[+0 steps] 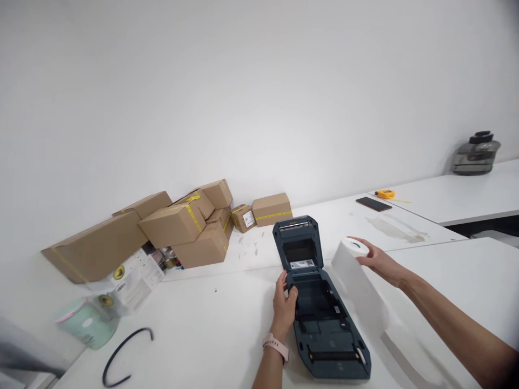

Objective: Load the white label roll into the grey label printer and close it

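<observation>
A dark label printer lies on the white table with its lid raised, showing the hollow inside and a black roller near the front. My left hand, with a pink watch band at the wrist, grips the printer's left side wall near the hinge, thumb over the rim. To the right of the printer, my right hand holds a white label roll by its upper end. A loose strip of white paper trails from the roll down to the table, where it is blurred.
Cardboard boxes are piled at the back left, beside a smaller box. A black curved strip and a green tub sit at left. Further right are a phone, a yellow tape measure and a dark jug.
</observation>
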`<state>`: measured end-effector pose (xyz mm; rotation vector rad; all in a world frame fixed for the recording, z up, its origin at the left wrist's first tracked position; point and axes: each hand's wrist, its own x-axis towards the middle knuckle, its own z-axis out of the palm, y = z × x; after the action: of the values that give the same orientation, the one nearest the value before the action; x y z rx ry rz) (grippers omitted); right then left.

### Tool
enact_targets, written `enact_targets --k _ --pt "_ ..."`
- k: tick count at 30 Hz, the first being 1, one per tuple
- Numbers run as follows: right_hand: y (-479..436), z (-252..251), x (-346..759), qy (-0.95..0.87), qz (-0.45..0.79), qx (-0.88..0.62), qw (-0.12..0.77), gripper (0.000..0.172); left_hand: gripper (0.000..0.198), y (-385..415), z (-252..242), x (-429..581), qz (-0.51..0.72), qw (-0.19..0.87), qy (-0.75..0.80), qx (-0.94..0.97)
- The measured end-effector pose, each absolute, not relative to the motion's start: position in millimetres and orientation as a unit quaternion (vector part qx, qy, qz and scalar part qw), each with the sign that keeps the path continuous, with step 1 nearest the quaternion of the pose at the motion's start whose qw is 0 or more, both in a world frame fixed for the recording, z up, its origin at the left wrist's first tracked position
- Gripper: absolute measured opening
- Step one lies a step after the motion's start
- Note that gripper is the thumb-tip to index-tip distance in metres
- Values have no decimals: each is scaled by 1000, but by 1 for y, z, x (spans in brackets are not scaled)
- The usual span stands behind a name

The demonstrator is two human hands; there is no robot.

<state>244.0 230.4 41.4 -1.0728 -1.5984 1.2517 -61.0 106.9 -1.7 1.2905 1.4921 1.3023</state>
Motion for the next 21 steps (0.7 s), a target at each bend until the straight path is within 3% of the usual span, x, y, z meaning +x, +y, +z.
enact_targets --k 9,16,21 --pt "263 -4 220 -638 476 -489 356 77 65 109 -4 -61 525 383 576 495" --pt "252 -6 235 -641 476 -484 358 89 61 110 -5 -61 523 368 579 505" --pt "208 -16 292 -658 524 -431 326 60 59 110 -5 -60 530 363 579 501"
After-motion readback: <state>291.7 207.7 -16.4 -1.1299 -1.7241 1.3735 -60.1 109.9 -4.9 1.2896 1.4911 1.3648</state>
